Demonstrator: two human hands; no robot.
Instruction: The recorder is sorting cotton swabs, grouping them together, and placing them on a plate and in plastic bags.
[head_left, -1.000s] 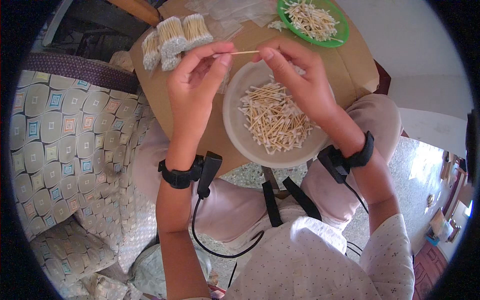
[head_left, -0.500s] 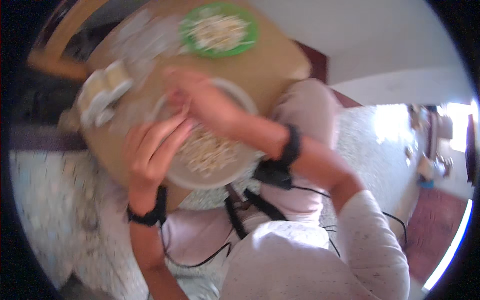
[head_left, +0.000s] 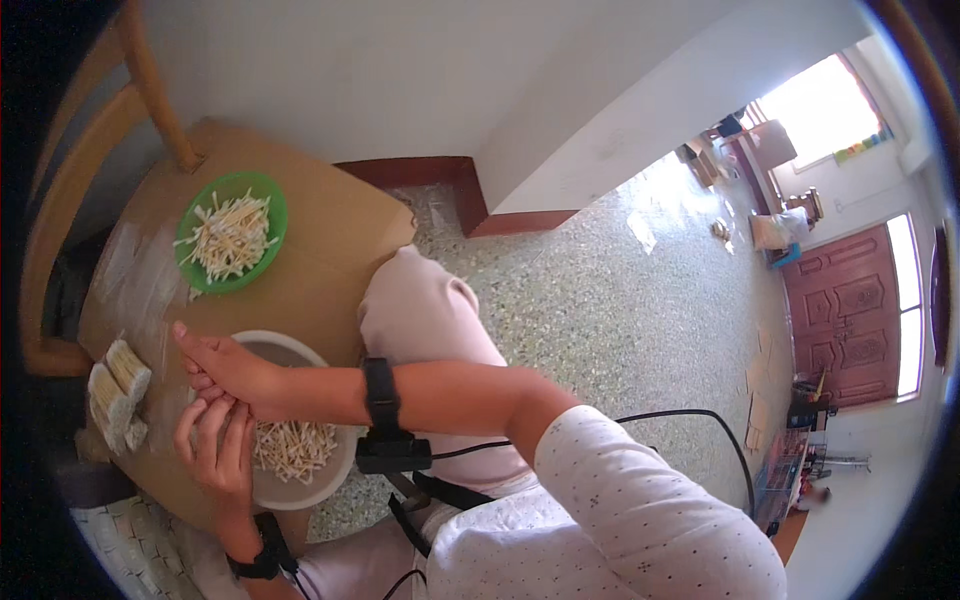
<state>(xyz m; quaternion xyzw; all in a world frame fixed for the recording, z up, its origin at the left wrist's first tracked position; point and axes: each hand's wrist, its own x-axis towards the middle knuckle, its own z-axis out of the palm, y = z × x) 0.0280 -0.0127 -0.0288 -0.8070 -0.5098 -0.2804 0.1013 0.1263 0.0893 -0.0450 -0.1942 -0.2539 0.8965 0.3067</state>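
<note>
Fingers curled inward, your right hand (head_left: 222, 368) meets the bent fingers of your left hand (head_left: 218, 445) above the left part of a white bowl (head_left: 343, 470); whether either grips anything cannot be told, the fingertips being partly hidden. Loose cotton swabs (head_left: 295, 450), pale wooden sticks with white tips, lie crisscrossed inside the bowl. Left of it stand swab bundles (head_left: 122, 385), packed side by side; beyond it, a green bowl (head_left: 279, 215) holds more loose swabs. Brown cardboard (head_left: 325, 240) spreads beneath the white bowl, with clear plastic (head_left: 130, 262) on its far left. Far to the bowl's right, across speckled floor (head_left: 580, 310), stands a reddish door (head_left: 845, 315).
</note>
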